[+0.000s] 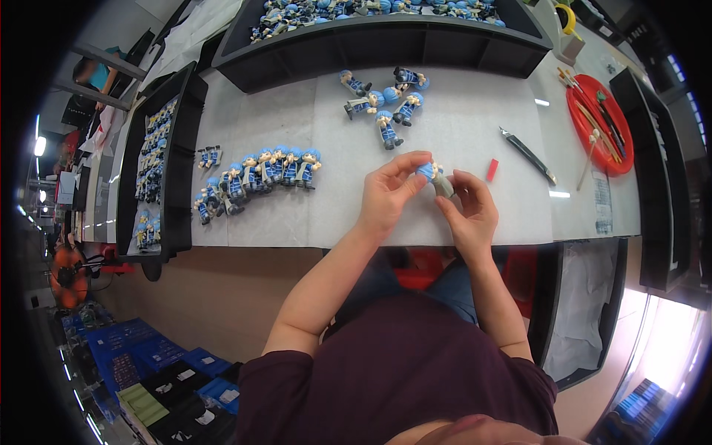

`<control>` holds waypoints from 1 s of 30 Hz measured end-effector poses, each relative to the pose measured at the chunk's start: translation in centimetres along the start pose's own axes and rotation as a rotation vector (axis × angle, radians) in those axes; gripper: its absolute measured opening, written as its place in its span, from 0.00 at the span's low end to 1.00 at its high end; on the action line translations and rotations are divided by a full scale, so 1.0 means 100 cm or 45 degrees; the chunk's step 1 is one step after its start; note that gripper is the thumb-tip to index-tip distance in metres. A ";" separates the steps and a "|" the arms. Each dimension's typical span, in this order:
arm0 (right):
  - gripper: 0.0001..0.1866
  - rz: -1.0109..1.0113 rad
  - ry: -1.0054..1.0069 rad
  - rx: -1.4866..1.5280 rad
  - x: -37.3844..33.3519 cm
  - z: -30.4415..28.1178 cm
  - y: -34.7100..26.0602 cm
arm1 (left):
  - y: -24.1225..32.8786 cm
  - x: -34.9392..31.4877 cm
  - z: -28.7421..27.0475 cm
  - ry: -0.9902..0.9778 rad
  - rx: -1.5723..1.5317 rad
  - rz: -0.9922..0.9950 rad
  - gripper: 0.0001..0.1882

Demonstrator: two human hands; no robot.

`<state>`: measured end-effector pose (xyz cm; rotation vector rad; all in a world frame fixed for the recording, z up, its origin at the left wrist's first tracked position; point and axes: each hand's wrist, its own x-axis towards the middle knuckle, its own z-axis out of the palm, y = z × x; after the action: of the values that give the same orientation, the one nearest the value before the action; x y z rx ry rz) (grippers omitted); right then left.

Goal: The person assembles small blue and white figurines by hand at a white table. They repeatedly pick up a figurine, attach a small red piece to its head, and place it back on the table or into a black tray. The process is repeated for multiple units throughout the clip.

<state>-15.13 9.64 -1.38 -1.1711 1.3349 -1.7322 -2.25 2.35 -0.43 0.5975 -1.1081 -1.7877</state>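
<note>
Between my two hands, just above the near part of the white table, is a small toy figurine [443,185] with a blue head and a greyish back. My left hand [391,187] pinches it by the head with thumb and forefinger. At its lower part, the fingers of my right hand [470,210] close around it from the other side. Beyond my hands lies a loose group of similar blue figurines [386,130]. To the left, several more stand or lean in a curved row [267,170].
A black tray full of figurines [386,46] spans the back. Another black tray [194,104] stands at the left. On the right lie a craft knife [528,154], a small red block [492,170] and a red dish [625,141] with brushes. A black bin [656,252] borders the far right.
</note>
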 end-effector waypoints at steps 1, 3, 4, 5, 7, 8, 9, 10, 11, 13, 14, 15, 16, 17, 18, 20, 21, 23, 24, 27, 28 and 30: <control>0.23 -0.016 0.004 -0.003 -0.001 0.001 0.001 | -0.001 -0.001 -0.002 -0.010 -0.021 -0.019 0.16; 0.22 -0.061 0.023 -0.059 0.000 0.002 -0.003 | 0.000 0.000 -0.004 -0.039 -0.062 -0.060 0.15; 0.21 -0.084 0.039 -0.090 0.000 0.002 -0.004 | 0.000 0.000 -0.005 -0.034 -0.075 -0.062 0.15; 0.20 -0.085 0.053 -0.091 0.001 0.000 -0.003 | -0.001 0.003 -0.002 -0.050 -0.090 -0.073 0.15; 0.19 -0.090 0.103 -0.100 0.001 -0.005 0.001 | 0.000 0.005 0.005 -0.055 -0.096 -0.078 0.15; 0.16 -0.080 0.144 -0.059 0.001 -0.006 0.001 | 0.000 0.005 0.009 -0.068 -0.095 -0.076 0.15; 0.14 -0.116 0.149 -0.167 0.001 -0.009 0.001 | 0.000 0.003 0.009 -0.055 -0.066 -0.062 0.15; 0.14 -0.215 0.168 -0.126 0.001 -0.011 0.007 | -0.002 0.002 0.008 -0.057 -0.048 -0.053 0.15; 0.14 -0.200 0.172 -0.035 0.000 -0.014 0.001 | -0.002 0.001 0.008 -0.085 -0.017 -0.051 0.16; 0.14 -0.293 0.220 -0.089 0.000 -0.023 -0.005 | 0.000 -0.004 0.009 -0.124 0.063 -0.045 0.18; 0.13 -0.320 0.241 -0.084 0.001 -0.026 -0.007 | 0.004 -0.005 0.009 -0.133 0.130 -0.021 0.19; 0.14 -0.270 0.286 -0.113 -0.001 -0.035 -0.010 | 0.005 -0.004 0.014 -0.170 0.190 -0.060 0.20; 0.14 -0.219 0.320 -0.138 -0.006 -0.048 -0.012 | -0.003 -0.001 0.020 -0.238 0.194 -0.098 0.20; 0.14 -0.171 0.321 -0.123 -0.008 -0.050 -0.013 | -0.006 0.000 0.023 -0.271 0.227 -0.115 0.21; 0.14 -0.153 0.334 -0.171 -0.011 -0.052 -0.009 | -0.008 0.001 0.023 -0.287 0.272 -0.123 0.22; 0.15 -0.078 0.312 -0.069 -0.014 -0.049 -0.011 | -0.007 0.001 0.024 -0.336 0.318 -0.155 0.23; 0.15 -0.098 0.300 -0.072 -0.014 -0.045 -0.010 | -0.006 0.001 0.021 -0.342 0.319 -0.169 0.23; 0.15 -0.076 0.287 -0.087 -0.014 -0.039 -0.012 | -0.003 -0.001 0.019 -0.337 0.298 -0.196 0.23; 0.15 -0.081 0.282 -0.102 -0.013 -0.038 -0.013 | -0.002 -0.002 0.020 -0.326 0.274 -0.207 0.23; 0.15 -0.109 0.239 -0.153 -0.013 -0.036 -0.013 | -0.002 -0.003 0.019 -0.307 0.272 -0.216 0.23; 0.15 -0.116 0.228 -0.150 -0.013 -0.034 -0.013 | -0.001 -0.003 0.017 -0.306 0.284 -0.217 0.23; 0.15 -0.123 0.215 -0.173 -0.014 -0.036 -0.012 | -0.003 -0.004 0.018 -0.294 0.275 -0.233 0.23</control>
<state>-17.82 12.58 -0.91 -1.2027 1.5400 -1.8684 -3.58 3.53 0.17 0.6493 -1.4575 -1.9446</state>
